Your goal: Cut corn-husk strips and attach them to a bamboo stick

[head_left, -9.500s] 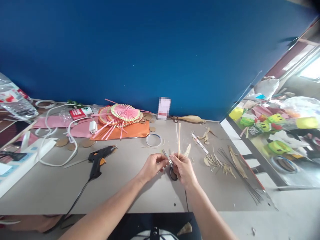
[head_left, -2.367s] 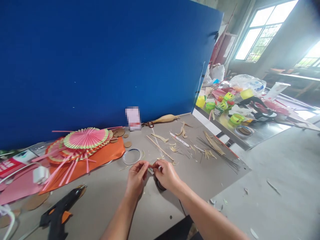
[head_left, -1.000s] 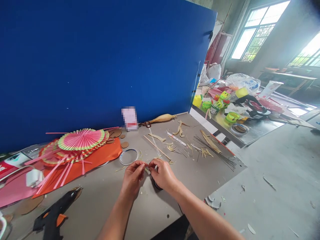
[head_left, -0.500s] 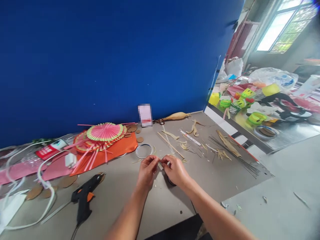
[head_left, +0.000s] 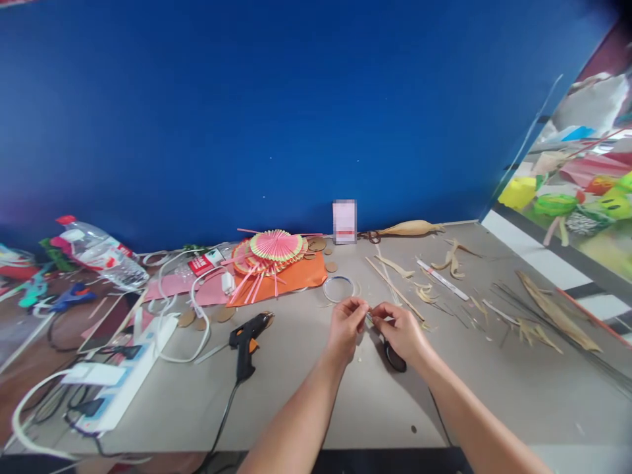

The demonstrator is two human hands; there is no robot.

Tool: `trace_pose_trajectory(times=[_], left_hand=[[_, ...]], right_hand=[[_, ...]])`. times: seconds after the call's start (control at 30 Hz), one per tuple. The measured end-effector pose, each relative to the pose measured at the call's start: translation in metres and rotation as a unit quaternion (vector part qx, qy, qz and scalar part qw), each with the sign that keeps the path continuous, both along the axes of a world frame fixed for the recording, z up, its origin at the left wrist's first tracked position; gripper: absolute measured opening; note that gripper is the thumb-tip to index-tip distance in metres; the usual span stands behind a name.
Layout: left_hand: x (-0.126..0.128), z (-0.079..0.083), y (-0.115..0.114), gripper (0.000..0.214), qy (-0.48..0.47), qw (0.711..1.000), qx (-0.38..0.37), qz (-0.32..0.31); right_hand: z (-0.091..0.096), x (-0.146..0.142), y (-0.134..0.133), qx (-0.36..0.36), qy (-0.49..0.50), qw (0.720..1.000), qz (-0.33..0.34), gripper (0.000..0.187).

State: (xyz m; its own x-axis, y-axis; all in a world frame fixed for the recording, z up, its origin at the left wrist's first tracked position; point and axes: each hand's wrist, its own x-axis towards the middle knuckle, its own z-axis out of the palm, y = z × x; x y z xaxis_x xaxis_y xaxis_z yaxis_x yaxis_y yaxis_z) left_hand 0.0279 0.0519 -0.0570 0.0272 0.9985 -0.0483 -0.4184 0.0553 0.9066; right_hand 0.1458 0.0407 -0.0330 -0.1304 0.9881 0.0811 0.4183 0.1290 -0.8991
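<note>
My left hand (head_left: pixel 348 327) and my right hand (head_left: pixel 401 330) meet fingertip to fingertip over the grey table. Both are closed in a pinch, and whatever lies between the fingers is too small to make out. Under my right hand a dark oval loop (head_left: pixel 395 359) shows, perhaps a scissors handle. Just beyond my left hand lies a ring of clear tape (head_left: pixel 338 288). A thin wooden stick (head_left: pixel 394 288) and pale dried husk strips (head_left: pixel 427 293) lie past my right hand.
A black glue gun (head_left: pixel 245 342) lies to the left, its cord running off the front edge. Behind it are pink paper fans (head_left: pixel 276 245) on orange paper (head_left: pixel 291 288). Further left are a power strip (head_left: pixel 131 382) and a plastic bottle (head_left: pixel 106 255). Thin wires and a dried husk (head_left: pixel 557 309) lie at right.
The view has swung left, so the power strip and bottle now show and everything sits further right. My hands keep their pinch together; more of the dark loop shows below the right one.
</note>
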Motion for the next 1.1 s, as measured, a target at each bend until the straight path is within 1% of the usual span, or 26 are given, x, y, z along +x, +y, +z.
trace_pose_trajectory(times=[0.23, 0.53, 0.9, 1.0, 1.1], left_hand=[[-0.0014, 0.0026, -0.0008, 0.021, -0.006, 1.000, -0.004, -0.013], [-0.0035, 0.0071, -0.0012, 0.015, -0.017, 0.999, -0.030, -0.009], [0.0002, 0.0089, -0.0012, 0.017, 0.003, 1.000, -0.021, -0.002], [-0.0007, 0.0083, -0.0013, 0.016, -0.004, 1.000, -0.023, -0.001], [-0.0030, 0.0061, -0.0015, 0.012, -0.022, 0.999, -0.031, 0.001]], right_hand=[[0.0015, -0.0012, -0.0007, -0.018, -0.002, 1.000, -0.005, 0.012], [-0.0025, -0.0061, -0.0036, -0.012, -0.006, 1.000, -0.011, 0.014], [-0.0059, -0.0039, -0.0007, -0.012, 0.018, 0.999, -0.027, 0.013], [-0.0060, -0.0053, -0.0023, -0.010, 0.018, 1.000, -0.021, 0.013], [-0.0070, -0.0076, -0.0051, -0.005, 0.005, 1.000, -0.029, 0.014]])
